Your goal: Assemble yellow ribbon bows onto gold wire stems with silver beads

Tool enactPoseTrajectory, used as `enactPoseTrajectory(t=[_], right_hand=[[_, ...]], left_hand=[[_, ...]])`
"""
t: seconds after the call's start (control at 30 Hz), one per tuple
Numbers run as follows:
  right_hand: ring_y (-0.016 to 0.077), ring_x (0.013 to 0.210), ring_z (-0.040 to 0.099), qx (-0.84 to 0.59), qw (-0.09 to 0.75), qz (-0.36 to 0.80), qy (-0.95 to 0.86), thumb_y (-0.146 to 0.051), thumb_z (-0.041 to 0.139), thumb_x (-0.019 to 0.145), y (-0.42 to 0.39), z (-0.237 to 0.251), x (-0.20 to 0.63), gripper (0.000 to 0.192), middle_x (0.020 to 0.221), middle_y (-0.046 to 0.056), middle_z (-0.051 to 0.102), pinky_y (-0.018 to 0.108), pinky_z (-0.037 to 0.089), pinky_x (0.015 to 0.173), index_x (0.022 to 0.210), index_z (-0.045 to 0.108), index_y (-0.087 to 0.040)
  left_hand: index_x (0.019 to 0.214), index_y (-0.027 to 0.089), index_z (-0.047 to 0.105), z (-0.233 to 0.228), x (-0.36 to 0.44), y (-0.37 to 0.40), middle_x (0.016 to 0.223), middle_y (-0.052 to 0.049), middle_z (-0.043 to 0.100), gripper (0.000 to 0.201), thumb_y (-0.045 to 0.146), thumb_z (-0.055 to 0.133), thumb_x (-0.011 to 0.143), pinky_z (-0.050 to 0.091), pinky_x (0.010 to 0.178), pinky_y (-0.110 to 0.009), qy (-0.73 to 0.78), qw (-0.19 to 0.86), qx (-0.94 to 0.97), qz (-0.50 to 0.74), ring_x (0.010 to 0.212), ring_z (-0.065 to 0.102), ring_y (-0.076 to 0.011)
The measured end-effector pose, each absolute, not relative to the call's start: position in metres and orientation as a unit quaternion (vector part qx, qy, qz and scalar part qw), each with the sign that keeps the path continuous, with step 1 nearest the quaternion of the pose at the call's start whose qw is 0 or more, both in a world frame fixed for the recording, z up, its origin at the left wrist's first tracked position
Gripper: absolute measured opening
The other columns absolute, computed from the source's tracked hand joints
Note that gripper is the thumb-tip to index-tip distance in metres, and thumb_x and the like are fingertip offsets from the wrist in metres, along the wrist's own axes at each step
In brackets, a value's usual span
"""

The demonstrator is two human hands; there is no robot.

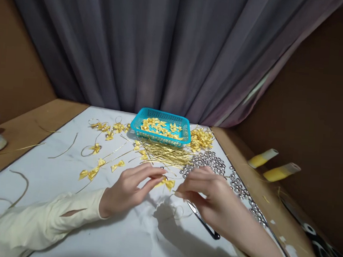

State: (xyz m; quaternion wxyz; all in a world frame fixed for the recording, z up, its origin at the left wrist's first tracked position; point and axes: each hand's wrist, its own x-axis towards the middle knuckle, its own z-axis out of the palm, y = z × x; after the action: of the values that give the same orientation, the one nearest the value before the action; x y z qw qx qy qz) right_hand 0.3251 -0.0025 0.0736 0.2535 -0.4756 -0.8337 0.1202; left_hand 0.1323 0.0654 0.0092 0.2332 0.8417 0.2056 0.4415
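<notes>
Over the white board, my left hand (134, 183) is closed, its thumb and fingertips pinching a small yellow ribbon bow (168, 183). A thin cord and a small silver piece show at those fingertips. To the right, my right hand (207, 186) is closed in a pinch close to the bow. A thin cord seems to run towards its fingertips, but what they grip is mostly hidden. Partly under that hand lies a pointed metal tool with a black handle (211, 228). Silver beads (209, 160) are heaped just beyond my right hand.
A blue basket (160, 138) of yellow bows stands at the back. Gold cords (166, 154) lie before it, with a pile of bows (200, 139) on its right. Looped bows (95, 149) and loose cords lie left. Two yellow-filled tubes (281, 172) lie beyond the board's right edge.
</notes>
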Motion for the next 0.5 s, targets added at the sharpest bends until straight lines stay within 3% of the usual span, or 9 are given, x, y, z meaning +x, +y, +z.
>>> enactPoseTrajectory(t=[0.3,0.5], right_hand=[[0.0123,0.062,0.054,-0.561,0.196,0.139,-0.792,0.001,0.053,0.073,0.009,0.057,0.308,0.024,0.066,0.001,0.068,0.031,0.027,0.068,0.069,0.068,-0.017],[0.0127,0.067,0.056,-0.562,0.217,0.189,-0.775,-0.001,0.056,0.076,0.014,0.064,0.313,0.021,0.069,0.001,0.068,0.028,0.031,0.07,0.072,0.069,-0.017]], left_hand=[[0.107,0.015,0.056,0.006,0.131,0.06,0.083,-0.005,0.066,0.028,0.002,0.053,0.082,0.049,0.062,-0.022,0.144,0.207,0.857,0.449,0.07,0.06,-0.0123],[0.104,0.015,0.06,0.01,0.133,0.062,0.083,-0.005,0.065,0.025,0.003,0.053,0.083,0.049,0.064,-0.023,0.149,0.239,0.849,0.446,0.074,0.06,-0.013]])
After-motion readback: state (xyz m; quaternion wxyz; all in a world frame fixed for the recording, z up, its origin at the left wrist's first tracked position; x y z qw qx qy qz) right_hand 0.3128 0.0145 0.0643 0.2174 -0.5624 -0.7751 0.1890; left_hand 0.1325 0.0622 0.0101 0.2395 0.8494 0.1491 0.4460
